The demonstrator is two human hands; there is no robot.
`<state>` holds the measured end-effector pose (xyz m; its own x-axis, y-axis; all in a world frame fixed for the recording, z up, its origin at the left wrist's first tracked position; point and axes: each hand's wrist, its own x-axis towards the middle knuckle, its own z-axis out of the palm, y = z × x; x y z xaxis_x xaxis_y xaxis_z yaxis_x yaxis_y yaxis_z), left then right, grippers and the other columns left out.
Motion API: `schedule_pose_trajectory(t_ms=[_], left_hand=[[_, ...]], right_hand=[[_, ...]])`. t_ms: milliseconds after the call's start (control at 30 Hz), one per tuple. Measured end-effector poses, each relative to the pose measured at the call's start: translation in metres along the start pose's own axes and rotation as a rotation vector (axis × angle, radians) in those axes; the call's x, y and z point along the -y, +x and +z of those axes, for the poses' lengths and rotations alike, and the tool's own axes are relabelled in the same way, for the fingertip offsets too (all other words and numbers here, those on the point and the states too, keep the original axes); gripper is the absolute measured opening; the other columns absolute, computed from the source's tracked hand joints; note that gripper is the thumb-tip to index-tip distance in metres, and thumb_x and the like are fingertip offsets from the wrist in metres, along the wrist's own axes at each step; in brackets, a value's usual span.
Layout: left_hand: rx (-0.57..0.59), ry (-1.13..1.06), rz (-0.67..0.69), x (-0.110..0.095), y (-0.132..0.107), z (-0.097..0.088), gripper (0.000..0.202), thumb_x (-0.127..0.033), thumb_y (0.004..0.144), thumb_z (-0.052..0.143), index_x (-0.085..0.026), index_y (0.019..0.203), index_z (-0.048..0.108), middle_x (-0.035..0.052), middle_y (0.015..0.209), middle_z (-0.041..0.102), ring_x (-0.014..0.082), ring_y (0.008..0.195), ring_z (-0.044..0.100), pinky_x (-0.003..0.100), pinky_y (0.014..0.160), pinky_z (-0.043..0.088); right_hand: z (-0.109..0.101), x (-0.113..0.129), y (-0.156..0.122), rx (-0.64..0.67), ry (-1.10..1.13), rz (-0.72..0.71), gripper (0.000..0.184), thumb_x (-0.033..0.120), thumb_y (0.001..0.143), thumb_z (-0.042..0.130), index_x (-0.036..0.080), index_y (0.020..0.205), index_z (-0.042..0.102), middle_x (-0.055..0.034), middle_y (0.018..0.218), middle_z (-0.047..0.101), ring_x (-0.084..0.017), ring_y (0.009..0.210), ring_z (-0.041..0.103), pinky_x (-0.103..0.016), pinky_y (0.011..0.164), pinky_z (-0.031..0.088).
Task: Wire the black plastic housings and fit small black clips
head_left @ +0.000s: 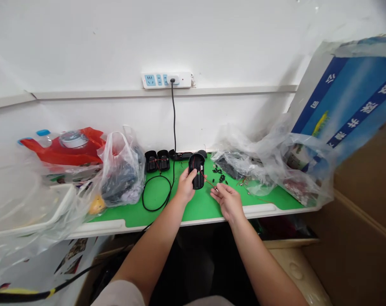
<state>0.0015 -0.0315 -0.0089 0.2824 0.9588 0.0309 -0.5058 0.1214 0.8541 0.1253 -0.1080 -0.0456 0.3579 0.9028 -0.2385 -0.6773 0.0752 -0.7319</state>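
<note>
My left hand (pixel 186 186) is closed around the side of a black plastic housing (pixel 198 182), thumb on its front edge. The housing has a rounded top, an open hollow and thin wires inside. A thin reddish wire (pixel 208 182) runs out of it to my right hand (pixel 229 202), whose fingertips pinch its far end. Something small sits at that end, too small to make out. Several small black parts (pixel 222 178) lie on the green mat (pixel 199 208) just beyond my right hand. Two similar black housings (pixel 157 161) with red wires stand to the left.
A black cable (pixel 174 123) hangs from a power strip (pixel 167 80) on the wall and coils on the mat. Plastic bags (pixel 123 174) crowd the left, with a red bag (pixel 75 148) behind. Clear bags (pixel 259 157) and a blue printed bag (pixel 355 97) fill the right.
</note>
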Motion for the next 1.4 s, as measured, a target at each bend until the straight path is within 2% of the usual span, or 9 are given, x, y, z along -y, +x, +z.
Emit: schedule_pose_trajectory(t_ms=[467,667,900,967,1033,1100,1167,1233,1400], left_hand=[[-0.086,0.005,0.003,0.003,0.001,-0.003,0.046,-0.045,0.064,0.069,-0.017,0.097,0.055,0.0027,0.080,0.064,0.0127,0.065,0.063,0.027,0.064,0.051],[-0.154,0.045,0.064,0.009,0.005,-0.005,0.043,-0.043,0.064,0.071,-0.017,0.096,0.060,-0.0006,0.079,0.063,0.0057,0.064,0.056,0.018,0.062,0.044],[-0.124,-0.029,0.029,0.004,0.006,-0.007,0.046,-0.038,0.059,0.075,-0.016,0.096,0.060,0.0029,0.085,0.066,0.0085,0.068,0.059,0.020,0.064,0.045],[-0.077,-0.038,0.015,0.001,0.004,-0.007,0.046,-0.037,0.059,0.075,-0.017,0.098,0.060,0.0053,0.092,0.067,0.0105,0.071,0.061,0.022,0.066,0.047],[-0.010,-0.037,0.005,-0.002,0.003,-0.006,0.047,-0.034,0.059,0.075,-0.017,0.100,0.059,0.0067,0.095,0.067,0.0127,0.074,0.062,0.024,0.067,0.048],[0.044,-0.026,0.001,-0.003,0.001,-0.004,0.048,-0.032,0.059,0.075,-0.018,0.102,0.057,0.0074,0.096,0.068,0.0136,0.073,0.063,0.025,0.067,0.050],[0.068,-0.012,-0.005,-0.004,-0.001,-0.003,0.048,-0.031,0.060,0.074,-0.017,0.103,0.056,0.0077,0.095,0.068,0.0139,0.072,0.063,0.025,0.065,0.050],[0.066,-0.002,-0.004,-0.005,-0.003,-0.004,0.047,-0.032,0.061,0.074,-0.017,0.102,0.056,0.0076,0.095,0.067,0.0137,0.071,0.063,0.025,0.064,0.050],[0.025,0.007,-0.022,-0.005,-0.005,-0.005,0.047,-0.035,0.061,0.074,-0.018,0.101,0.055,0.0061,0.092,0.067,0.0116,0.069,0.062,0.024,0.064,0.050]], right_hand=[[0.002,-0.005,-0.006,-0.005,-0.010,-0.091,0.037,0.020,0.047,0.085,0.015,0.077,0.064,-0.0024,0.066,0.067,-0.017,0.064,0.067,-0.035,0.074,0.057],[0.009,-0.015,-0.006,-0.067,-0.041,-0.208,0.037,0.024,0.051,0.083,0.015,0.080,0.062,0.0001,0.065,0.066,-0.013,0.060,0.064,-0.031,0.068,0.056],[-0.004,0.000,0.002,0.065,-0.273,-0.161,0.036,0.040,0.065,0.073,0.012,0.087,0.064,-0.0081,0.084,0.069,-0.018,0.073,0.067,-0.034,0.071,0.055],[-0.009,0.016,0.012,0.048,-0.451,-0.181,0.036,0.044,0.072,0.065,0.012,0.088,0.063,-0.0094,0.087,0.069,-0.018,0.067,0.066,-0.033,0.063,0.055],[-0.007,0.031,0.026,0.073,-0.858,-0.239,0.033,0.043,0.079,0.055,0.012,0.089,0.063,-0.0080,0.079,0.068,-0.017,0.058,0.064,-0.029,0.055,0.052],[0.001,0.042,0.041,0.166,-1.305,-0.239,0.030,0.038,0.083,0.049,0.013,0.084,0.065,-0.0062,0.064,0.066,-0.017,0.053,0.062,-0.029,0.056,0.051],[0.013,0.045,0.055,0.208,-1.550,-0.216,0.026,0.033,0.080,0.054,0.013,0.071,0.066,-0.0078,0.055,0.063,-0.021,0.056,0.064,-0.032,0.064,0.050],[0.025,0.040,0.065,0.167,-1.614,-0.228,0.017,0.026,0.072,0.063,0.011,0.065,0.064,-0.0139,0.062,0.065,-0.027,0.071,0.066,-0.038,0.074,0.049],[0.034,0.023,0.076,0.081,-1.660,-0.275,0.014,0.012,0.065,0.067,0.007,0.078,0.065,-0.0280,0.095,0.064,-0.038,0.100,0.059,-0.046,0.087,0.042]])
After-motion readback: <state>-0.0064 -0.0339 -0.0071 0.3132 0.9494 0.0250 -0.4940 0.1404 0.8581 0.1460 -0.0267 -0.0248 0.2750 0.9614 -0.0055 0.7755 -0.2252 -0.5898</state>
